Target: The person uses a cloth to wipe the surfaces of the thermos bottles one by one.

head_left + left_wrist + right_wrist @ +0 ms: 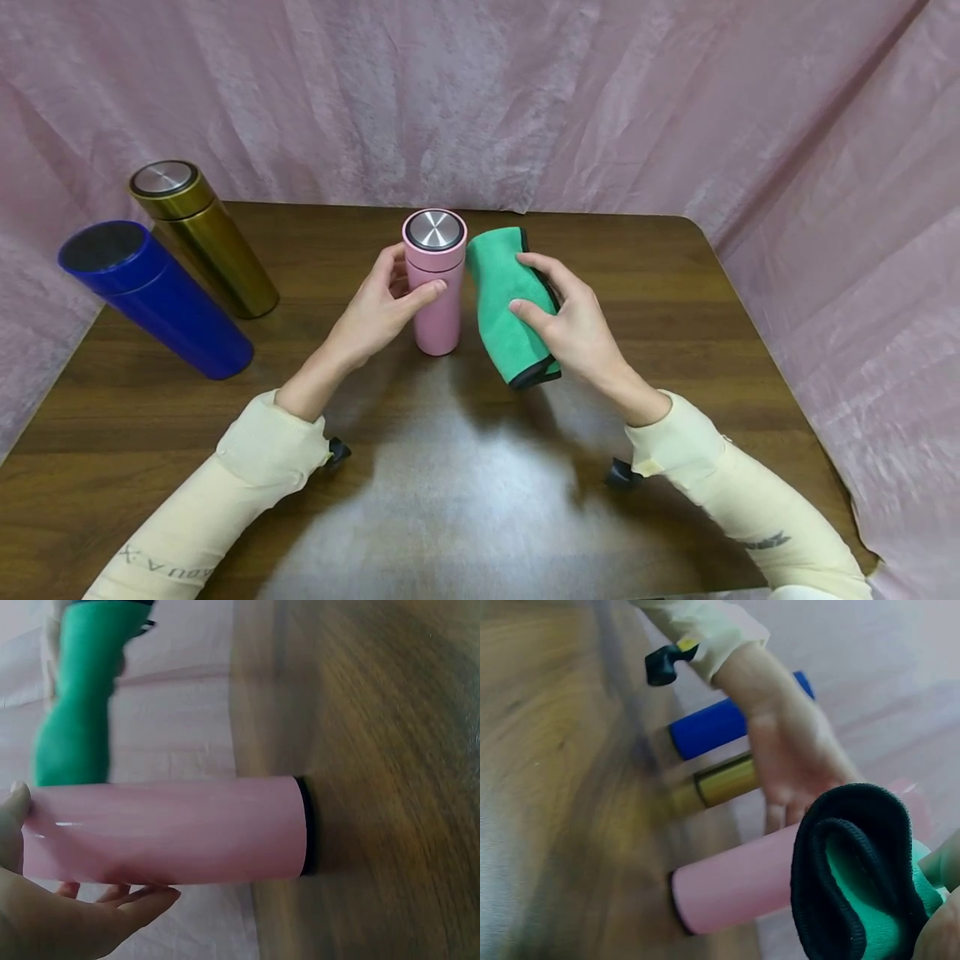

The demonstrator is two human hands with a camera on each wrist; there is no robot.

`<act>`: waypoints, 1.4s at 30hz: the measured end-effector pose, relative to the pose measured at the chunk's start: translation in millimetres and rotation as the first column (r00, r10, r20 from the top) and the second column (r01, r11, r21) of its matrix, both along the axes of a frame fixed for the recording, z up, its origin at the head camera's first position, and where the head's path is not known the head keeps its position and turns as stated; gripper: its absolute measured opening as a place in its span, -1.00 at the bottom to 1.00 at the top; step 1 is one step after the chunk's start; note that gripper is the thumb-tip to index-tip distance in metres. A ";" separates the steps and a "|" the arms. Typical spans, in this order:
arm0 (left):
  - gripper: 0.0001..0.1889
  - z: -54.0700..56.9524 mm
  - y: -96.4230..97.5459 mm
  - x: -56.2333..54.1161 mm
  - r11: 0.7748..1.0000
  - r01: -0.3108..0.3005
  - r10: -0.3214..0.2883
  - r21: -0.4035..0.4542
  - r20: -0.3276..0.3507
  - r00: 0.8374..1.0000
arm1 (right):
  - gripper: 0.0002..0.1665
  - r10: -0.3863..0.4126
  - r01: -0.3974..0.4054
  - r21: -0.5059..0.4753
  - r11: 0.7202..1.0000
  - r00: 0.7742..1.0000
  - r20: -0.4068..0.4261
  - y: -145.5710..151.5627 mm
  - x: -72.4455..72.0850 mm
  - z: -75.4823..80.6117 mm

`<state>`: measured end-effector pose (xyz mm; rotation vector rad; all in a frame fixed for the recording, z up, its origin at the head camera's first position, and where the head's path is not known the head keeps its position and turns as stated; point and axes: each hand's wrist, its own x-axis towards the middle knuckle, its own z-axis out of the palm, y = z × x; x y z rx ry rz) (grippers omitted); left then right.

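Note:
My left hand (378, 304) grips a pink thermos bottle (437, 312) near its upper half, thumb across the front and fingers round the far side. The bottle stands upright, its steel-topped lid (435, 230) on. Just right of it, my right hand (581, 321) holds a folded green cloth (501, 304) with black edging, thumb on the near face. The cloth's upper end comes right up beside the bottle's lid. In the left wrist view the cloth (82, 705) overlaps the bottle's side (172, 832). From the right wrist, the cloth's folded layers and black border (855, 806) show.
A blue thermos bottle (168, 304) and a gold one (217, 254) stand close together on the left of the wooden table (675, 292). Pink curtains (465, 100) hang behind the table and along its right side.

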<state>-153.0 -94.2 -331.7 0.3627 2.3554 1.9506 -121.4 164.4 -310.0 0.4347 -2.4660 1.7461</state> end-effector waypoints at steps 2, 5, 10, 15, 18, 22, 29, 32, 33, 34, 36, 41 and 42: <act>-0.31 0.2 -1.6 -1.4 1.000 0.007 -0.007 0.013 -0.014 1.000 | -0.33 -0.004 0.001 -0.036 0.999 0.997 -0.072 0.2 4.1 8.3; -0.33 1.3 -3.3 -2.0 0.999 0.012 -0.010 0.035 -0.040 0.999 | -0.32 -0.008 -0.010 -0.092 0.996 0.981 -0.193 -1.3 9.2 18.9; -0.36 2.8 -3.7 -2.9 0.999 0.019 -0.016 0.042 -0.069 0.997 | -0.30 -0.006 -0.037 -0.111 0.993 0.931 -0.364 -8.1 14.6 24.1; -0.35 3.6 -4.8 -6.9 1.000 0.024 -0.023 0.018 -0.062 0.998 | -0.27 0.030 -0.023 0.020 1.000 0.870 -0.492 -18.6 10.0 13.3; -0.36 5.4 -5.4 -11.5 1.000 0.024 -0.024 0.008 -0.047 0.999 | -0.28 0.041 0.009 0.088 0.996 0.837 -0.546 -24.2 3.8 6.9; -0.39 8.5 -5.7 -18.5 1.000 0.024 -0.024 0.002 -0.023 0.999 | -0.31 0.050 0.038 0.141 0.989 0.821 -0.568 -29.9 -5.0 1.3; -0.38 14.8 -5.8 -28.0 1.000 0.007 -0.008 0.023 0.034 0.999 | -0.34 0.049 0.086 0.204 0.975 0.813 -0.580 -36.9 -16.7 -9.2; -0.39 16.5 -6.9 -30.6 1.000 -0.014 0.013 0.028 0.065 0.998 | -0.33 0.064 0.094 0.253 0.963 0.832 -0.551 -39.8 -18.6 -17.8; -0.39 16.6 -7.2 -31.5 0.999 -0.020 0.019 0.026 0.069 0.997 | -0.32 0.069 0.095 0.271 0.958 0.840 -0.538 -40.6 -18.9 -20.7; -0.39 16.8 -7.5 -32.2 0.999 -0.025 0.023 0.024 0.074 0.997 | -0.32 0.074 0.096 0.289 0.952 0.848 -0.525 -41.0 -19.2 -24.0; -0.38 16.8 -7.9 -33.6 0.999 -0.027 0.025 0.030 0.075 0.997 | -0.32 0.084 0.094 0.323 0.942 0.863 -0.498 -41.0 -19.4 -30.2; -0.36 16.1 -8.1 -37.5 0.998 -0.035 0.031 0.056 0.075 0.997 | -0.32 0.136 0.056 0.417 0.907 0.899 -0.416 -38.9 -16.5 -44.1; -0.36 16.0 -8.1 -38.2 0.997 -0.038 0.033 0.064 0.077 0.996 | -0.32 0.148 0.043 0.438 0.898 0.908 -0.392 -38.6 -15.3 -46.7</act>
